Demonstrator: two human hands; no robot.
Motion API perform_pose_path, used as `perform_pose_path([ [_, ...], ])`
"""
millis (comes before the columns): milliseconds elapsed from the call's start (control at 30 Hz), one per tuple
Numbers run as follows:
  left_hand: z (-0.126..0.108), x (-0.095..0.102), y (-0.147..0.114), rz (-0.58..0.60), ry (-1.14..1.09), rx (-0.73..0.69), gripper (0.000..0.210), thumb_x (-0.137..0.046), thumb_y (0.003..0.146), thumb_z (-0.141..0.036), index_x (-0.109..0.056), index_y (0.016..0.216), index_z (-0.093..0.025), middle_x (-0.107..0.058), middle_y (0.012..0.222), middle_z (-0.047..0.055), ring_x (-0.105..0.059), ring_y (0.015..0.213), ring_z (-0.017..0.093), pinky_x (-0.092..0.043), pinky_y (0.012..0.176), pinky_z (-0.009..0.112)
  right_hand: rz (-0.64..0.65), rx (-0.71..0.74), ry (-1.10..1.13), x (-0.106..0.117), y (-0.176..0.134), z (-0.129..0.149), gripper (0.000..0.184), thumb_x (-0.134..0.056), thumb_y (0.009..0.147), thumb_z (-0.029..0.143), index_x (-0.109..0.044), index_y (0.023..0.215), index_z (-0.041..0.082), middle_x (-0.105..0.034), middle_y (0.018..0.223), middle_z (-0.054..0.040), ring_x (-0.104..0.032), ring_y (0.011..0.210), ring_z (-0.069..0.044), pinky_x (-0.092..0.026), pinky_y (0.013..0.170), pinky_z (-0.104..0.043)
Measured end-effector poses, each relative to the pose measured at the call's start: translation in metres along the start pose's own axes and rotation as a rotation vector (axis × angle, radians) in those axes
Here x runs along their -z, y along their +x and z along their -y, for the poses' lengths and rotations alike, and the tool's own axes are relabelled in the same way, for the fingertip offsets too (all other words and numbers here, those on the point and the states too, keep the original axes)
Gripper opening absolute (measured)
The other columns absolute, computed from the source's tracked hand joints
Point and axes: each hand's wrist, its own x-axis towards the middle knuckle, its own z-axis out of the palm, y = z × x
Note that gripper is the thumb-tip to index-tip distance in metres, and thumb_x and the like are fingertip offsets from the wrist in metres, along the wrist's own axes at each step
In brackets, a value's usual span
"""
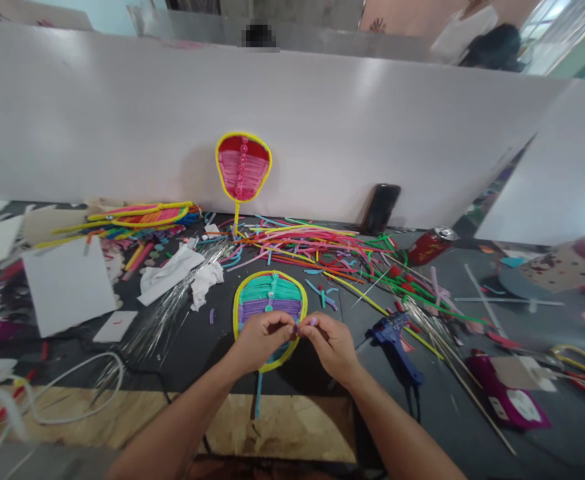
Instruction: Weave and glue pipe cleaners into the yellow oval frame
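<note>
My left hand [267, 339] and my right hand [331, 343] meet above the lower edge of a fan-shaped piece [252, 293]. Its yellow rim encloses teal and purple pipe cleaner rows, with a line of beads down the middle. The fingertips of both hands are pinched together around a small purple piece [313, 321], mostly covered by the fingers. A light-blue stem [258, 395] sticks out below the fan, over the table edge. Just right of my right hand lies a blue hot glue gun [397, 347].
A pink and red fan [244, 167] stands against the white partition [312, 127]. Loose pipe cleaners [302, 243] spread across the back. A phone [381, 209], a red can [431, 246], silver strands [165, 320], white paper [70, 287] and a magenta device [510, 393] lie around.
</note>
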Motion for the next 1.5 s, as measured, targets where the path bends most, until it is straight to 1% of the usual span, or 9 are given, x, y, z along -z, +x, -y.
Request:
perform_pose_path([
  [200, -0.002, 0.002, -0.001, -0.006, 0.247, -0.095, 0.018, -0.056, 0.081, -0.027, -0.070, 0.075, -0.017, -0.065, 0.068, 0.000, -0.054, 0.066, 0.012, -0.038, 0.062, 0.021, 0.017, -0.002, -0.022, -0.002, 0.001, -0.003, 0.016, -0.055, 0.085, 0.027, -0.066, 0.076, 0.020, -0.067, 0.070, -0.0011, -0.062, 0.065, -0.014, -0.048, 0.064, -0.023],
  [300, 0.000, -0.002, 0.000, -0.067, 0.014, -0.030, 0.014, -0.064, 0.075, -0.029, -0.068, 0.079, -0.016, -0.066, 0.074, 0.001, -0.057, 0.070, 0.013, -0.042, 0.067, 0.023, -0.035, -0.086, 0.058, -0.001, 0.002, -0.002, 0.016, -0.056, 0.084, 0.030, -0.066, 0.077, 0.019, -0.067, 0.068, -0.0014, -0.063, 0.063, -0.014, -0.050, 0.062, -0.024],
  [433, 0.003, -0.009, 0.001, -0.107, -0.402, 0.097, 0.025, -0.074, 0.067, -0.035, -0.066, 0.080, -0.016, -0.065, 0.076, 0.002, -0.057, 0.071, 0.013, -0.044, 0.069, 0.023, -0.116, -0.173, 0.205, -0.002, 0.000, 0.000, 0.018, -0.058, 0.083, 0.034, -0.067, 0.081, 0.019, -0.069, 0.070, -0.0030, -0.065, 0.064, -0.016, -0.054, 0.063, -0.027],
  [600, 0.003, -0.010, 0.001, -0.164, -0.559, 0.131, 0.025, -0.075, 0.067, -0.037, -0.064, 0.074, -0.016, -0.060, 0.069, 0.001, -0.055, 0.067, 0.012, -0.044, 0.068, 0.023, -0.086, -0.103, 0.216, -0.008, -0.001, 0.001, 0.010, -0.063, 0.079, 0.029, -0.068, 0.083, 0.021, -0.069, 0.076, -0.0026, -0.064, 0.067, -0.016, -0.053, 0.065, -0.027],
  [733, 0.003, -0.008, 0.001, -0.144, -0.507, 0.113, 0.025, -0.073, 0.069, -0.038, -0.061, 0.071, -0.016, -0.056, 0.068, 0.000, -0.051, 0.065, 0.011, -0.042, 0.066, 0.022, -0.071, -0.033, 0.129, -0.009, -0.001, 0.000, 0.009, -0.061, 0.081, 0.027, -0.068, 0.083, 0.021, -0.067, 0.079, -0.0032, -0.061, 0.070, -0.016, -0.050, 0.067, -0.026],
  [1100, -0.010, -0.002, 0.000, 0.052, -0.095, 0.058, 0.023, -0.063, 0.071, -0.036, -0.055, 0.064, -0.015, -0.041, 0.055, -0.005, -0.032, 0.053, 0.007, -0.026, 0.049, 0.019, 0.103, 0.060, -0.008, -0.006, -0.001, 0.003, 0.018, -0.044, 0.090, 0.024, -0.055, 0.076, 0.020, -0.055, 0.069, 0.0004, -0.049, 0.062, -0.012, -0.040, 0.059, -0.022],
  [1200, -0.009, -0.001, 0.000, 0.035, -0.026, 0.050, 0.021, -0.061, 0.071, -0.034, -0.055, 0.062, -0.015, -0.044, 0.056, -0.005, -0.035, 0.054, 0.008, -0.028, 0.051, 0.020, 0.116, 0.061, -0.023, -0.006, 0.001, 0.004, 0.017, -0.046, 0.089, 0.024, -0.054, 0.075, 0.019, -0.055, 0.067, 0.0006, -0.048, 0.061, -0.012, -0.040, 0.058, -0.022],
  [1300, -0.006, -0.003, 0.002, 0.001, -0.090, 0.056, 0.021, -0.064, 0.071, -0.035, -0.060, 0.066, -0.015, -0.051, 0.058, -0.004, -0.042, 0.056, 0.009, -0.033, 0.053, 0.020, 0.067, 0.012, 0.003, -0.006, 0.000, 0.003, 0.019, -0.046, 0.090, 0.027, -0.053, 0.074, 0.019, -0.053, 0.066, 0.0011, -0.048, 0.061, -0.012, -0.040, 0.059, -0.022],
  [1500, 0.001, -0.011, 0.002, -0.027, -0.452, 0.110, 0.027, -0.073, 0.068, -0.040, -0.065, 0.074, -0.015, -0.062, 0.069, 0.002, -0.055, 0.067, 0.012, -0.042, 0.067, 0.023, -0.038, -0.088, 0.134, -0.009, -0.002, -0.001, 0.020, -0.047, 0.090, 0.034, -0.054, 0.078, 0.020, -0.055, 0.067, 0.0015, -0.051, 0.060, -0.012, -0.043, 0.058, -0.022],
])
